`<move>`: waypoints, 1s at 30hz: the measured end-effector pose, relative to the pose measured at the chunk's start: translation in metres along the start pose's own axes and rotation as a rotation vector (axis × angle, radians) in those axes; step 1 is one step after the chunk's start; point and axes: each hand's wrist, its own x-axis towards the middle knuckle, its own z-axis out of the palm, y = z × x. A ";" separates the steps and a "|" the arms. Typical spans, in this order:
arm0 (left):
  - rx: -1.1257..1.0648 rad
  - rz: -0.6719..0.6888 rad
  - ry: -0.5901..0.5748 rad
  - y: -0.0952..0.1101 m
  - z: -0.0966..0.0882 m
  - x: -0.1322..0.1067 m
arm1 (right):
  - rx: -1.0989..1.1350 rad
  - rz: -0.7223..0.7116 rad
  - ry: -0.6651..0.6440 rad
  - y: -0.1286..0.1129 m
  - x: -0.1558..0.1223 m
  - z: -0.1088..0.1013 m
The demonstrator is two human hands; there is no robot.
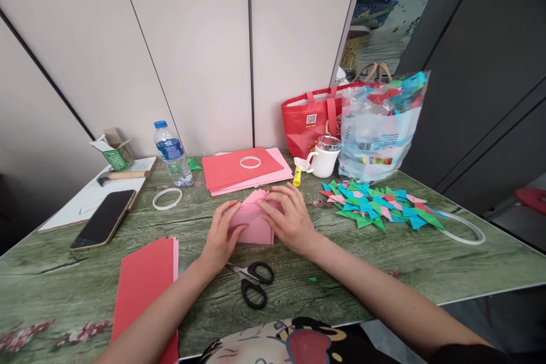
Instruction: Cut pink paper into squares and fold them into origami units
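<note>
Pink paper [255, 226], partly folded with a peak at its top edge, is between my two hands over the middle of the table. My left hand [222, 231] pinches its left side, thumb in front. On the right side, my right hand [290, 217] grips the paper near its upper edge with thumb and fingers. Just below lies a pair of scissors [251, 280] with black handles, its blades partly under my left wrist. Behind my hands rests a stack of red and pink paper [226, 169], with a white ring [250, 162] on top.
Red sheets [143, 278] lie at the left, near a phone [104, 219], a hammer [123, 177], a white ring [167, 198] and a water bottle [173, 153]. At right are a glue stick [297, 176], a mug [325, 158], folded paper pieces [379, 205] and a filled plastic bag [379, 136].
</note>
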 end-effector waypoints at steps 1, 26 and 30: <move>0.001 -0.002 -0.005 0.000 0.000 0.000 | -0.003 -0.010 -0.011 -0.002 0.001 0.000; 0.072 0.033 -0.027 0.002 0.000 -0.002 | -0.023 -0.115 -0.146 0.001 0.018 -0.002; 0.079 0.020 -0.031 0.003 0.000 -0.002 | 0.015 -0.104 -0.098 0.009 0.007 -0.005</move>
